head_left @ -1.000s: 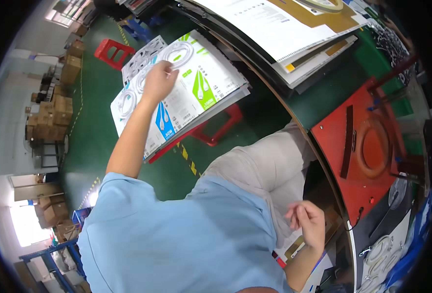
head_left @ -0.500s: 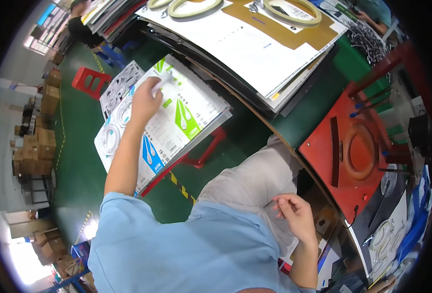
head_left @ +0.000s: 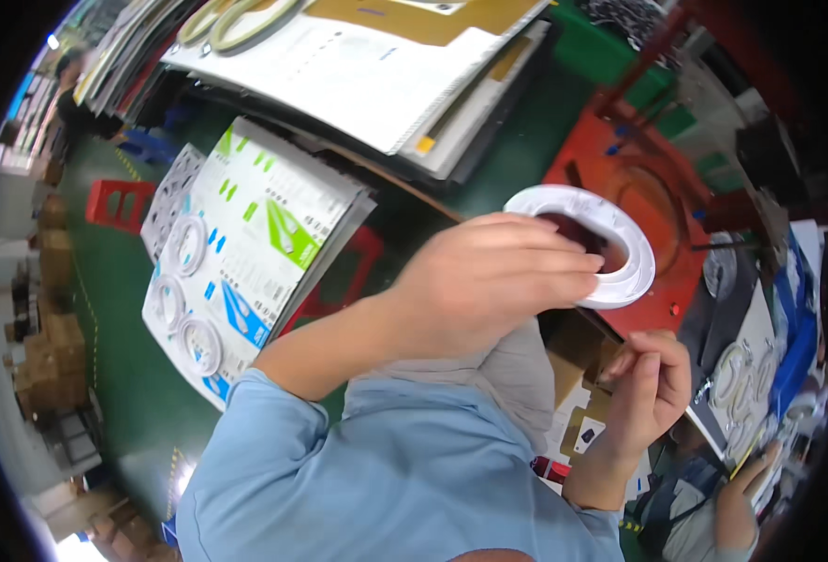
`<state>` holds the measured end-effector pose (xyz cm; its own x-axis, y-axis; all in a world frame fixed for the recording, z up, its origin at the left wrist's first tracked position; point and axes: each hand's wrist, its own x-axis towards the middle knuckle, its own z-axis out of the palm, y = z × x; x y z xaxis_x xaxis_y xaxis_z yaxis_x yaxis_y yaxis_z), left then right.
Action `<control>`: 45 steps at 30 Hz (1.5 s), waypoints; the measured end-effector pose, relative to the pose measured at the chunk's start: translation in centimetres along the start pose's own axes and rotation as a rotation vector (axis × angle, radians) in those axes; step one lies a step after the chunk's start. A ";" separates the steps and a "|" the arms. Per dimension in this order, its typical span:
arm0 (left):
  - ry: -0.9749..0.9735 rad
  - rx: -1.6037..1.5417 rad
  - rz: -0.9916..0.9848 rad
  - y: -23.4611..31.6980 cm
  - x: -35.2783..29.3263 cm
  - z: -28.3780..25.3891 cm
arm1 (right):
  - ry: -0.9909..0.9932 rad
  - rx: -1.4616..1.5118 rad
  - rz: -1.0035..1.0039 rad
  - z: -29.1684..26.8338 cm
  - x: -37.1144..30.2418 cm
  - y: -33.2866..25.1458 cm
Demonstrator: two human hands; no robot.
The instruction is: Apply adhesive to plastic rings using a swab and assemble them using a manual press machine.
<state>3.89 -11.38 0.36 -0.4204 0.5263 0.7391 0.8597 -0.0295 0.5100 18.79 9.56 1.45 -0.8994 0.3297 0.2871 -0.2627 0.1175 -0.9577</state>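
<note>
My left hand is closed on a white ring, its fingers lying over the near left part of the rim. The ring is tilted above the red board, which has a round recess. Below and to the right, my right hand is raised with its fingers curled and the thumb pressed to them; whether anything is in them is hidden. On the left, a stack of printed white sheets with green and blue panels carries several white rings.
A tall stack of sheets with cream rings stands on the table ahead. Red stools are on the green floor. At the right are more rings on a board and another person's arm. Cardboard boxes line the far left.
My left hand has come from the printed sheets on the left to above the red board, bringing the white ring. My right hand has risen to the right and its fingers have drawn together.
</note>
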 end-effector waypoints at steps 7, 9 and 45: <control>-0.139 0.034 0.009 -3.1 1.9 8.8 | 0.074 -0.641 -0.281 -0.2 2.2 0.5; -0.147 0.053 0.021 -3.8 2.5 9.4 | 0.070 -0.659 -0.285 -0.1 2.8 0.8; 0.047 0.767 -0.387 -11.7 10.4 -14.1 | -0.249 -0.450 -0.149 1.3 -0.9 2.3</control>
<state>-14.60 -17.54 8.28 -0.7213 0.3448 0.6007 0.6048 0.7362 0.3036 18.53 8.28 -1.06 -0.9338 0.0530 0.3539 -0.2674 0.5538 -0.7886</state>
